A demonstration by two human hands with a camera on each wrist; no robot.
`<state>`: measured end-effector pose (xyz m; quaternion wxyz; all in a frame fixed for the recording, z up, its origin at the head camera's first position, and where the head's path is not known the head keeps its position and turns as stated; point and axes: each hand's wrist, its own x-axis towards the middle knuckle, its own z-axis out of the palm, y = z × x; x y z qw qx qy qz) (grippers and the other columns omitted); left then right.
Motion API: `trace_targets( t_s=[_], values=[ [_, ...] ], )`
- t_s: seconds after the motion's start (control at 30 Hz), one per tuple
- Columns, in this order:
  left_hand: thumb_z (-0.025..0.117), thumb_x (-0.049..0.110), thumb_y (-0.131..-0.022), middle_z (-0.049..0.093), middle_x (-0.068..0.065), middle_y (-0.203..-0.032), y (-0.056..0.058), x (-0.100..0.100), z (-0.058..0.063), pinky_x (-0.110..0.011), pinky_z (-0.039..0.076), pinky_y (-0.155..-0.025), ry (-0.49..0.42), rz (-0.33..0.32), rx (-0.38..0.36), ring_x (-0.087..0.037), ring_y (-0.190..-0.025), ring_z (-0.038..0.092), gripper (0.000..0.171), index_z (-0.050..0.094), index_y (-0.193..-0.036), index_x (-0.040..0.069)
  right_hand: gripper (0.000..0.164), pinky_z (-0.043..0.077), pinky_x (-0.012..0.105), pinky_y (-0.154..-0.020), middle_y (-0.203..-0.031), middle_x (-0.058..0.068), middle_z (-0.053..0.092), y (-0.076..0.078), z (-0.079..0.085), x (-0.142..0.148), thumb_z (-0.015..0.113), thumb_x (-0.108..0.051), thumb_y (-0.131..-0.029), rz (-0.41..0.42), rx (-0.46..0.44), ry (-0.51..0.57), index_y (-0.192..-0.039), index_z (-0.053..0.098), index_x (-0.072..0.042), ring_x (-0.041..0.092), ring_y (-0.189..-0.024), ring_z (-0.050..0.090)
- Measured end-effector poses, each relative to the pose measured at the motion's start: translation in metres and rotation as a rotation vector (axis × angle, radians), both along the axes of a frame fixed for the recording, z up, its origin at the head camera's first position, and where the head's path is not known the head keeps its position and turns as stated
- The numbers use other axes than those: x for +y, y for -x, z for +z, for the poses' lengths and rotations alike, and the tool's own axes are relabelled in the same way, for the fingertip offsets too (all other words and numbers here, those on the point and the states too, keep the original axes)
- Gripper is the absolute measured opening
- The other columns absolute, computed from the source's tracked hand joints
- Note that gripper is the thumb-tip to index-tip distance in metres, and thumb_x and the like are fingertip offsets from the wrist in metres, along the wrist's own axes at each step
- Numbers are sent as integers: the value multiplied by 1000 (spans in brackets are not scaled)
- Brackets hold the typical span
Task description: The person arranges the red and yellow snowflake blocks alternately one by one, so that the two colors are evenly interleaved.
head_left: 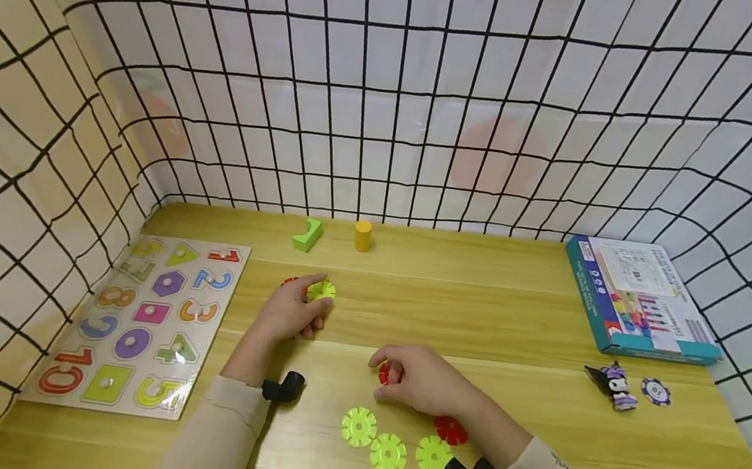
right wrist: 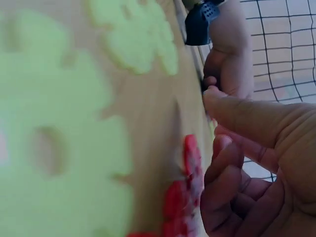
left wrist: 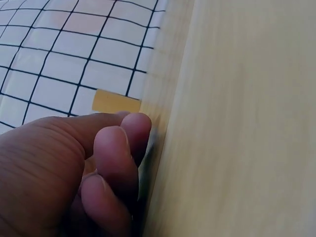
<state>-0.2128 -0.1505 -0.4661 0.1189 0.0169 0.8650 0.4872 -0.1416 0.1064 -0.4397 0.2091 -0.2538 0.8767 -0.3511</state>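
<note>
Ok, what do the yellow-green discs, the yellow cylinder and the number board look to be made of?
Yellow-green discs: probably smooth plastic, being thin, evenly coloured and cleanly notched.
Yellow cylinder: perhaps painted wood, fairly matte, with uniform colour and no visible grain; plastic is possible.
Number board: likely wood or fibreboard; a pale sheen suggests a glossy surface or clear wrap.

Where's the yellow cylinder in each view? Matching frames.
Head: yellow cylinder at the table's far side, just left of centre.
Left wrist: left of centre, slightly above mid-height, just above the left hand.
Right wrist: not in it.
Shared landmark: the black-gridded backdrop, visible in all three.
</note>
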Motion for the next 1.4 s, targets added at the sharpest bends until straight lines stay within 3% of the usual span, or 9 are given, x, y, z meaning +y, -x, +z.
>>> trace_targets(
  t_s=[0.2, 0.37, 0.6, 0.7, 0.83, 1.0, 1.2, 1.4],
  values=[
    [61, 30, -90, 62, -7, -59, 0, 0, -3, -32, 47, -38, 20, 22, -4, -20, -41, 54, 54, 42, -139, 24, 42, 43, 27, -56, -66, -6, 53, -13, -6, 10, 74, -31, -78, -85, 59, -80, -116, 59, -21, 10, -60, 48],
    [60, 28, -91, 62, -6, -60, 1, 1, -3, -31, 46, -39, 47, 35, -6, -19, -42, 55, 49, 45, -137, 22, 46, 39, 28, -53, -61, -5, 48, -14, -7, 13, 76, -32, -76, -193, 122, -160, -117, 57, -21, 11, -54, 44],
    [58, 25, -91, 63, -6, -61, 1, 3, -1, -32, 47, -39, 45, 44, -35, -20, -42, 56, 47, 45, -136, 21, 49, 40, 29, -56, -65, -5, 48, -10, -10, 15, 77, -36, -74, -226, 129, -201, -114, 57, -18, 12, -59, 45],
    [59, 25, -91, 63, -6, -61, 1, 3, 0, -32, 47, -39, 46, 47, -36, -19, -42, 56, 47, 46, -136, 21, 45, 41, 30, -61, -73, -5, 51, -10, -10, 16, 79, -38, -72, -243, 149, -220, -106, 59, -17, 13, -66, 46],
    [59, 26, -91, 63, -6, -60, 2, 3, -2, -32, 47, -40, 56, 55, -31, -19, -41, 55, 46, 47, -135, 22, 34, 43, 31, -67, -87, -4, 52, -11, -10, 15, 80, -37, -70, -249, 188, -212, -92, 60, -20, 13, -76, 48],
    [60, 27, -90, 63, -6, -61, 2, 3, -3, -31, 46, -39, 51, 65, -36, -19, -41, 55, 46, 48, -134, 22, 45, 44, 32, -69, -93, -3, 51, -11, -9, 13, 80, -36, -70, -266, 189, -212, -105, 59, -18, 14, -78, 48],
    [60, 25, -90, 63, -6, -61, 1, 2, -3, -31, 46, -38, 31, 62, -38, -18, -41, 54, 47, 47, -135, 20, 42, 44, 30, -64, -88, -2, 50, -7, -8, 13, 81, -35, -69, -229, 157, -199, -99, 56, -17, 14, -75, 47],
    [61, 25, -90, 63, -7, -61, 2, 2, -3, -29, 45, -37, 9, 65, -47, -17, -40, 53, 47, 47, -135, 20, 28, 45, 30, -55, -74, -4, 54, 2, -6, 14, 75, -25, -78, -120, 44, -47, -95, 54, -22, 13, -62, 52]
  ],
)
